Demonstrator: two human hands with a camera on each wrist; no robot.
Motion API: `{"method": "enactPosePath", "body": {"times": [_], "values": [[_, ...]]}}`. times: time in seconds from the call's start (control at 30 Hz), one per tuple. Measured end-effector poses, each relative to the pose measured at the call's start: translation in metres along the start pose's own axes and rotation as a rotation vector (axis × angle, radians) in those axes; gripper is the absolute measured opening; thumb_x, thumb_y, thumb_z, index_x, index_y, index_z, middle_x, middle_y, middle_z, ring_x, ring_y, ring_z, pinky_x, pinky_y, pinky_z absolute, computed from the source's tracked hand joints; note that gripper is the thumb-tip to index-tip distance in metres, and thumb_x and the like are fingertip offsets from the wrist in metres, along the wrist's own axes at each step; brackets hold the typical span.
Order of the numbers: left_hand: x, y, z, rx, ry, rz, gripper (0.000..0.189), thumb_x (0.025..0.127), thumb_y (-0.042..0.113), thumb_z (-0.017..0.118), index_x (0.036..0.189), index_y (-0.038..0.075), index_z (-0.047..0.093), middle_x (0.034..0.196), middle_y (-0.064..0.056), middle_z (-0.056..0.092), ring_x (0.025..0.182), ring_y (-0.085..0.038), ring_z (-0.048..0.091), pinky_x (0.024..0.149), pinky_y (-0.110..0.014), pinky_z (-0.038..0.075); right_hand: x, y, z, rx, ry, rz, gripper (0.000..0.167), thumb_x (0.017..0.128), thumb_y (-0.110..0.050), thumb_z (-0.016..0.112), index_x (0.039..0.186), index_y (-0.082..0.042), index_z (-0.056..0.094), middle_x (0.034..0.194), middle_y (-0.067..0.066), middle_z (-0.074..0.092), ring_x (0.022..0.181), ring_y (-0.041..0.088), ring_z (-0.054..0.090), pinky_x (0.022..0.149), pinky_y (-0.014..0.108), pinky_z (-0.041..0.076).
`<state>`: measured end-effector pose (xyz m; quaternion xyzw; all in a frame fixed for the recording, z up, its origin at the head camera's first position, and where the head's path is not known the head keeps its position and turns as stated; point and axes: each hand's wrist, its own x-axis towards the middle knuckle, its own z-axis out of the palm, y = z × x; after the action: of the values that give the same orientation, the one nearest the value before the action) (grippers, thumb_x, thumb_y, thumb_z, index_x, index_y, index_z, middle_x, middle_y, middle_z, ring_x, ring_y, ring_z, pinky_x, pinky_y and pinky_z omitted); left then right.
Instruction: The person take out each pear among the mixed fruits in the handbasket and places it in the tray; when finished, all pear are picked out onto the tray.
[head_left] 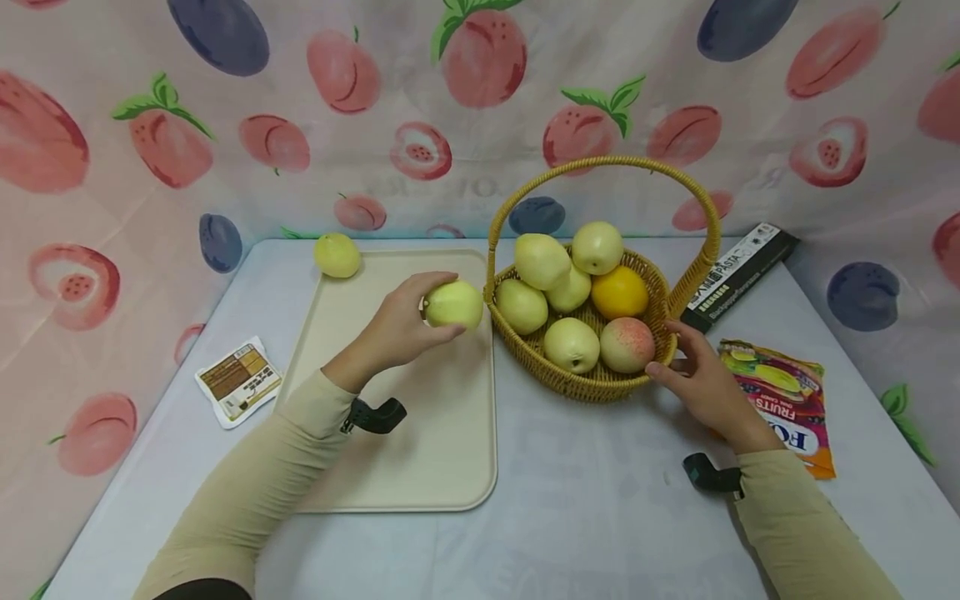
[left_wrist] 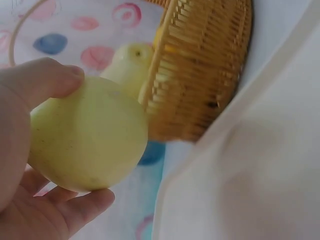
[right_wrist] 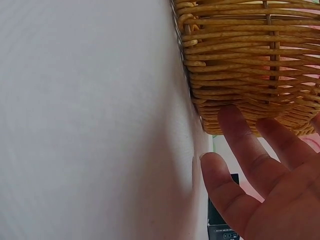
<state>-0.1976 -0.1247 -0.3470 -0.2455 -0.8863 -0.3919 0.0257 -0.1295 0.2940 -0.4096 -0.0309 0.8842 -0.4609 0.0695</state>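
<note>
My left hand holds a round pale green fruit between thumb and fingers, over the upper right of the beige tray. In the left wrist view this fruit fills the grasp, close beside the basket's woven wall. The wicker basket has a tall arched handle and carries several pale green fruits, an orange and a pinkish peach. At its right side rests my right hand. Its extended fingers lie against the weave in the right wrist view.
Another yellow-green fruit sits at the tray's upper left corner. A small food packet lies left of the tray. On the right are a black pasta box and a red candy bag. A fruit-print cloth hangs behind.
</note>
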Motion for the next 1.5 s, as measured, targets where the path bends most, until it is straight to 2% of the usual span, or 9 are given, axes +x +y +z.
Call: {"method": "enactPosePath", "body": {"times": [0.27,0.73,0.97,1.2,1.5], "values": [[0.009,-0.024,-0.012,-0.008,0.023,-0.125,0.070,0.085,0.021,0.081,0.144,0.002,0.049,0.144,-0.018,0.049,0.127,-0.032,0.048,0.096,-0.050,0.046,0.000,-0.002,-0.001,0.013,-0.001,-0.007,0.085,0.101,-0.040,0.060,0.161,-0.009,0.009,0.159,0.031,0.019,0.125,0.049,0.046,0.097,0.062,0.041],[0.034,-0.063,-0.027,-0.003,0.070,-0.227,0.071,0.087,0.022,0.081,0.146,0.000,0.047,0.146,-0.018,0.049,0.130,-0.033,0.047,0.106,-0.048,0.041,0.001,-0.003,-0.001,0.029,-0.001,0.001,0.084,0.101,-0.040,0.059,0.161,-0.010,0.009,0.159,0.031,0.017,0.126,0.051,0.044,0.098,0.065,0.040],[0.046,-0.078,-0.028,-0.028,0.074,-0.288,0.072,0.087,0.024,0.080,0.147,0.001,0.045,0.146,-0.019,0.047,0.129,-0.033,0.047,0.106,-0.048,0.040,0.001,0.000,-0.001,0.028,0.004,0.000,0.084,0.101,-0.039,0.060,0.161,-0.009,0.009,0.159,0.031,0.019,0.124,0.048,0.047,0.097,0.062,0.041],[0.057,-0.092,-0.025,-0.018,0.080,-0.313,0.071,0.088,0.025,0.078,0.146,0.001,0.045,0.147,-0.020,0.046,0.134,-0.033,0.044,0.109,-0.046,0.037,0.000,0.003,0.001,0.037,0.003,-0.003,0.084,0.101,-0.039,0.060,0.161,-0.010,0.009,0.159,0.030,0.018,0.125,0.048,0.047,0.098,0.062,0.041],[0.064,-0.104,-0.022,-0.042,0.101,-0.361,0.068,0.090,0.024,0.076,0.146,0.000,0.045,0.148,-0.021,0.045,0.137,-0.034,0.039,0.113,-0.045,0.033,0.000,0.001,0.000,0.021,0.008,-0.003,0.082,0.101,-0.037,0.060,0.161,-0.009,0.010,0.159,0.030,0.021,0.123,0.044,0.050,0.095,0.051,0.045]]}}
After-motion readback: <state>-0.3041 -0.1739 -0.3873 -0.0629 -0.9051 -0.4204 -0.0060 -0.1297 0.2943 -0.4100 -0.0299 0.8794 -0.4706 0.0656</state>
